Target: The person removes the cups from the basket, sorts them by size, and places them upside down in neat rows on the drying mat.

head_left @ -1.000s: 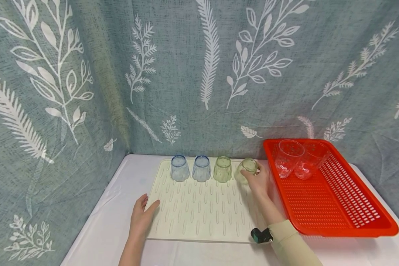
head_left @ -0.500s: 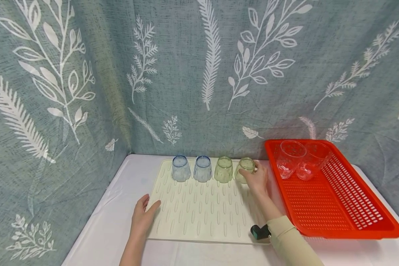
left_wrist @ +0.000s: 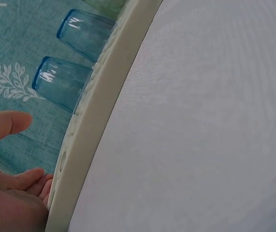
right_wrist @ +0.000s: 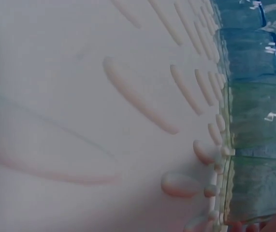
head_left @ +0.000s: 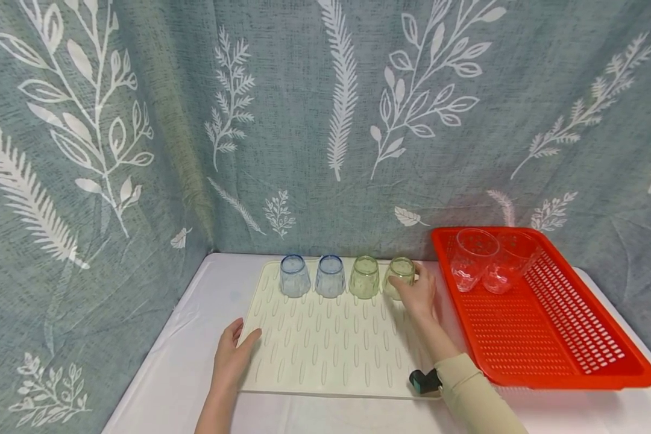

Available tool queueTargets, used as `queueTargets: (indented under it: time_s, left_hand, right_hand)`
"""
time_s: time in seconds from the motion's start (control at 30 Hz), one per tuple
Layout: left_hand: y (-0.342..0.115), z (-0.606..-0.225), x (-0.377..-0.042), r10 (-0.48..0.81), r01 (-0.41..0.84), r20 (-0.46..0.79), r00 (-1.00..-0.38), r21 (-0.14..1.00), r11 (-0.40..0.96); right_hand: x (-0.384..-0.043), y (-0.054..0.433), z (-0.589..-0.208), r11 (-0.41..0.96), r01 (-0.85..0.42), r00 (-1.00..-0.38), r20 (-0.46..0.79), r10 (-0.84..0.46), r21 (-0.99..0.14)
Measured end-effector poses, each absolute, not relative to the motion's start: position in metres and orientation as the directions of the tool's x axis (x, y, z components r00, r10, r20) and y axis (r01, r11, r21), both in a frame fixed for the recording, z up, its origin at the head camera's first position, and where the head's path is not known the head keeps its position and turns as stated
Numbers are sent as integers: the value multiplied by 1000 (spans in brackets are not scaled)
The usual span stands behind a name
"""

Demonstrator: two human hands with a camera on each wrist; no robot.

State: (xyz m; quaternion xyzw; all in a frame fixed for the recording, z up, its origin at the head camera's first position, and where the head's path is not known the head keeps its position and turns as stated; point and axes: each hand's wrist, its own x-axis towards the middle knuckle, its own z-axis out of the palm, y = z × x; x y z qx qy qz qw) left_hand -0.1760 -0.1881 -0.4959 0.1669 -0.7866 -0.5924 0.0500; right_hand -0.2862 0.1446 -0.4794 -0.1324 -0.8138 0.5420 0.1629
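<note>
My right hand (head_left: 419, 295) grips a green glass tumbler (head_left: 402, 269), thumb on its near side and fingers round its right. The tumbler stands mouth-down at the right end of a row on a cream ridged drying mat (head_left: 325, 343). A second green tumbler (head_left: 364, 278) and two blue tumblers (head_left: 330, 277) (head_left: 295, 277) stand mouth-down to its left. Beside the mat's left edge, my left hand (head_left: 232, 355) lies with thumb and fingers apart and nothing between them. In the left wrist view, the fingertips (left_wrist: 38, 181) are at the mat's edge, partly hidden.
A red perforated basket (head_left: 521, 331) stands right of the mat, with two clear glasses (head_left: 474, 256) (head_left: 510, 265) leaning at its back. A leaf-patterned curtain (head_left: 304, 120) hangs behind. White cloth (head_left: 187, 337) covers the table. A black device (head_left: 424, 381) is on my right wrist.
The right-hand green tumbler was tilted a second ago and now stands straight in the row, with my right hand still holding it. My left hand has stayed about where it was.
</note>
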Motion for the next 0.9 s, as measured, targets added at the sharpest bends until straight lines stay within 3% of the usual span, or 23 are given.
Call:
queueTargets:
  time_s: [0.4, 0.9]
  left_hand:
    - [-189, -497, -176, -322, -200, -117, -939, 951, 237]
    - [-191, -499, -177, -312, -201, -125, -942, 953, 226]
  right_hand:
    - [-263, 135, -474, 281, 31, -909, 90, 407, -959]
    - [-213, 153, -434, 174, -24, -966, 67, 248, -985]
